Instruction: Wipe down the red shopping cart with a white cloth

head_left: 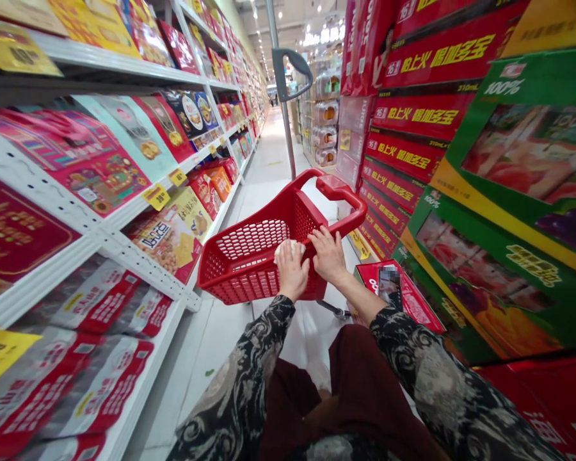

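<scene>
A red plastic shopping cart basket (249, 250) with perforated walls stands in front of me, its curved handle (338, 192) at the upper right. My left hand (292, 272) presses a crumpled white cloth (283, 248) against the near rim, fingers laid over it. Close beside it, my right hand (327, 256) grips the rim at the corner below the handle, fingers bent over the edge. The part of the basket interior that shows holds nothing. Part of the cloth is hidden under my left fingers.
White shelves (139, 211) with packaged snacks run along the left. Stacked red drink cartons (413, 153) and green boxes (523, 211) line the right. A red box (420, 298) sits low beside the cart. A grey pole (288, 141) rises behind the basket; the aisle floor (273, 134) stretches ahead.
</scene>
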Motion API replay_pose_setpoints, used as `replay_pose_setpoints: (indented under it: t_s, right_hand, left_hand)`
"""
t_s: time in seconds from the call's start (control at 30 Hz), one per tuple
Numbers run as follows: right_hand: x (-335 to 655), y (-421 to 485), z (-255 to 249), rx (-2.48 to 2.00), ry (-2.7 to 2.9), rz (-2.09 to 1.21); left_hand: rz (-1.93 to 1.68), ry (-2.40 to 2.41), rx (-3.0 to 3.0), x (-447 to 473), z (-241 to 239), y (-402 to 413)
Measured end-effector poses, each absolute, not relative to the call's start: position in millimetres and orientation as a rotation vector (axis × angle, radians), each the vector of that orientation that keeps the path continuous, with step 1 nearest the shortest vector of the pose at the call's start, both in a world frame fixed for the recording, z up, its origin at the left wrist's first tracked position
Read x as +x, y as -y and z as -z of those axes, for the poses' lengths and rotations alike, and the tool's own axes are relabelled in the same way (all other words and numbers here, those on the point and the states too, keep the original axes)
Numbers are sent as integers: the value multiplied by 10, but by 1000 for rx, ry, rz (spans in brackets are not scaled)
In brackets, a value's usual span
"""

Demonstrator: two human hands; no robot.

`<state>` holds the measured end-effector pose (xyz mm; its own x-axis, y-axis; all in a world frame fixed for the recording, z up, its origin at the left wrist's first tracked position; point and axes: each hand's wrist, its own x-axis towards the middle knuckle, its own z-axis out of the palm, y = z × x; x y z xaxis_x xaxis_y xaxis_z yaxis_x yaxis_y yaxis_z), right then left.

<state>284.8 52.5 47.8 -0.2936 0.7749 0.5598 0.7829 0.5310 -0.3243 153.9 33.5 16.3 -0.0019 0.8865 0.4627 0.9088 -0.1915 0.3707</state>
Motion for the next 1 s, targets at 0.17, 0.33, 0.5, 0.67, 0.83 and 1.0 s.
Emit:
replay_pose_setpoints:
  t_s: [0.17,0.33,0.5,0.67,0.83,1.0]
  right_hand:
    - [2858,-524,-503,-1261,2095,-12]
    - [2867,-510,-513,-1250,2093,-22]
    - [2820,-484,-521,-1253,2054,-28]
    - [2798,-481,-511,-1243,2071,-15]
    - [2956,-624,-482,-1181,2181,16]
    - [2953,-773,-501,-1240,2176,41]
  left_hand:
    - [839,1957,-2286,1340,-208,-343]
    - [782,2089,-2171,942,-185,-307]
    - [841,2188,-2035,880,-148,-318]
    - [792,2001,-2201,1073,-205,-405]
    - [686,2026,-2173,797,-165,-349]
    - [616,2157,-1987,350,-69,-208]
